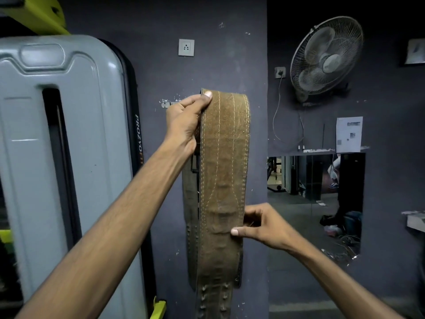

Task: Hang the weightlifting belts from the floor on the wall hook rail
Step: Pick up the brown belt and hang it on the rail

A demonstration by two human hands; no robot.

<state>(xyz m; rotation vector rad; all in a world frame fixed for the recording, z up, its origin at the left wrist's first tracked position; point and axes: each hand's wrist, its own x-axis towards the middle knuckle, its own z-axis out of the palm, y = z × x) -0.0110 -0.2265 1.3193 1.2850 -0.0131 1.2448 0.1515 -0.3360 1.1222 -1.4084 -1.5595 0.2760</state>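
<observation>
Now both hands [184,125] pinch hanging belt [223,180].

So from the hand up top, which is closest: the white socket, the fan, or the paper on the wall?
From the left hand, in the head view:
1. Socket, just above it on the wall.
2. Fan, up to the right.
3. Paper, far right, below the fan. It sits only a little farther than the fan.

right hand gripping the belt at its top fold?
No, the right hand pinches the brown belt partway down its right edge, while the left hand holds the top fold.
</observation>
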